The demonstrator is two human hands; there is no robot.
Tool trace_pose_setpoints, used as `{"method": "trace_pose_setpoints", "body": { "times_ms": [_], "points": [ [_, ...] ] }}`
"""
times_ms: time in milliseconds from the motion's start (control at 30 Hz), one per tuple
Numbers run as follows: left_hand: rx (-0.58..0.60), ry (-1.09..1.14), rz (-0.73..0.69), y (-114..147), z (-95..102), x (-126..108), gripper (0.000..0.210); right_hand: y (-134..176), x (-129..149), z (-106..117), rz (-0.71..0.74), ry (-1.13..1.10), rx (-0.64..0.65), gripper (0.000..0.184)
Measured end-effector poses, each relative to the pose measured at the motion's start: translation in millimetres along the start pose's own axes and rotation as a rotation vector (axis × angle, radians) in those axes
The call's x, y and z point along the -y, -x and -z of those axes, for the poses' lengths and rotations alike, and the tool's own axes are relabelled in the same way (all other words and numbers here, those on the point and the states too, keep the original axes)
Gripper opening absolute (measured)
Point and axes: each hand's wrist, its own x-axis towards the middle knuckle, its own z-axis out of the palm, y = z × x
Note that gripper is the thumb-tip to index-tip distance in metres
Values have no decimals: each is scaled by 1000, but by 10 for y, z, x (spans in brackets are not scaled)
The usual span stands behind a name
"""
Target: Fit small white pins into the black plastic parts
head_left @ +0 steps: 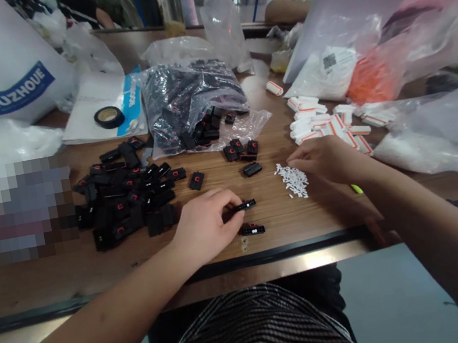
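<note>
**Pinch closed on the black clip, other hand at the white bits**

Your left hand (207, 222) has its grip closed on a black clip (244, 205) near the desk (292, 225) edge. Your right hand (324, 159) rests with fingers curled on the little white pieces (293, 179); I cannot tell if it holds one. Keep the clip level and steady, and pick one piece only. A second clip (251, 229) lies just nearer.

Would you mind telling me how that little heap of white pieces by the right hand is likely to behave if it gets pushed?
The white pieces look tiny and loose, so they would probably scatter. They seem very light. The right hand touches the heap's edge, and a careless sweep might send some off the table.
</note>
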Motion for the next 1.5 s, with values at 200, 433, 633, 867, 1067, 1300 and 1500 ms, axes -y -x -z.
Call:
{"method": "trace_pose_setpoints", "body": {
  "times_ms": [200, 433, 633, 867, 1067, 1300, 1500],
  "points": [
    [5, 2, -2, -7, 1, 0, 5, -114, -117, -16, 74, 128, 11, 17],
    [4, 4, -12, -5, 6, 4, 4, -122, -233, 88, 34, 66, 57, 20],
    [23, 2, 8, -19, 13, -1, 5, -88, -307, 117, 47, 217, 19, 23],
    [32, 7, 13, -16, 14, 5, 4, -32, -350, 153, 128, 266, 3, 28],
    [31, 10, 18, -17, 6, 18, 6, 10, -357, 139, -3, 321, -38, 25],
    [25, 17, 8, -13, -6, 23, 6, 26, -172, 56, -171, 368, -82, 26],
    [26, 27, 3, -9, 11, 18, 7, 98, -137, -73, -247, 281, -202, 23]
  ]
}}
